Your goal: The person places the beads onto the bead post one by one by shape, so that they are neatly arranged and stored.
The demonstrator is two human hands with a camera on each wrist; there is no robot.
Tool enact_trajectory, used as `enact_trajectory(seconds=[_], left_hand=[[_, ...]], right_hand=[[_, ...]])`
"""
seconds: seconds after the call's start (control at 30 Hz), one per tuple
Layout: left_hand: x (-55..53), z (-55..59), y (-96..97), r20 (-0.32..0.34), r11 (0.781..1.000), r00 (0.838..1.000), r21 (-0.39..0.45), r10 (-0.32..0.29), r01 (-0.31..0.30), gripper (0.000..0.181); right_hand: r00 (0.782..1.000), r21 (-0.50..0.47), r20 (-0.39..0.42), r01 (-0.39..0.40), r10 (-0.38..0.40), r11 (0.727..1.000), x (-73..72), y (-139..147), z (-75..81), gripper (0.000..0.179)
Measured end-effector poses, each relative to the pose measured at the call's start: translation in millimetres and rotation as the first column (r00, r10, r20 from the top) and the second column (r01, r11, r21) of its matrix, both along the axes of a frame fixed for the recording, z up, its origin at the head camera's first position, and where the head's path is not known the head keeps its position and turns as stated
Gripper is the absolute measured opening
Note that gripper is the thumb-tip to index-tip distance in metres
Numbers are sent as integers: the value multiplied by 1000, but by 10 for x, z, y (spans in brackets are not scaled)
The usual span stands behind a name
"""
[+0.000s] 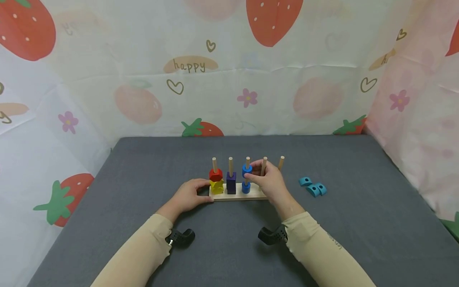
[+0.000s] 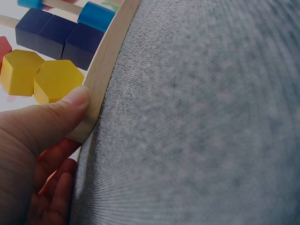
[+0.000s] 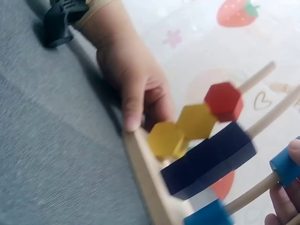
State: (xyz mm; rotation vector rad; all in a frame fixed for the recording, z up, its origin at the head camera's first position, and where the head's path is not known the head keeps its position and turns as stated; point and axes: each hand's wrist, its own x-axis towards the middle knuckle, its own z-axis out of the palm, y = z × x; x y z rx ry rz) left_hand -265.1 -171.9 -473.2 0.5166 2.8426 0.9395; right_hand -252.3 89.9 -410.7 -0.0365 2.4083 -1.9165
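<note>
A wooden peg board [image 1: 238, 196] with several upright pegs stands on the table, and my left hand [image 1: 189, 195] grips its left end, thumb [image 2: 75, 101] on the front edge. My right hand [image 1: 269, 181] pinches a blue cylinder [image 1: 247, 170] threaded partway up the third peg, apart from another blue cylinder [image 3: 209, 214] at that peg's foot. On the first peg a red hexagonal block [image 1: 215, 175] sits over yellow hexagonal blocks [image 1: 216, 187]. Dark blue square blocks [image 1: 231, 183] fill the lower second peg. The right hand partly hides the two rightmost pegs and the board's right end.
Three teal arched blocks with holes [image 1: 313, 190] lie on the grey tabletop [image 1: 229, 247] to the right of the board. A strawberry-print cloth [image 1: 272, 99] hangs behind and along both sides. Dark wrist-camera mounts [image 1: 181, 238] project from both sleeves.
</note>
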Motion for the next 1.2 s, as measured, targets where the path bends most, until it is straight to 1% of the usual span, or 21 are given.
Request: enact_trajectory(seconds=[0.27,0.53,0.83,1.03,1.2], left_hand=[[9,20,3,7,1000,1000,3,-2,2,56],[6,18,-1,3,1000,1000,-10,-5,5,57],[12,7,4,17,1000,1000,-8,7,-7,57],[9,5,-2,20,1000,1000,-3,6,-6,58],[9,8,-1,20,1000,1000,-2,7,-7,58]], right_hand=[[1000,-8,16,14,-14,1000,4,-9,-192,28],[1000,-19,23,-4,5,1000,-1,4,-284,27],[1000,-28,29,-8,9,1000,0,10,-408,28],[1000,-18,19,-13,13,1000,0,24,-432,30],[999,-12,-8,-36,36,999,49,65,-423,42]])
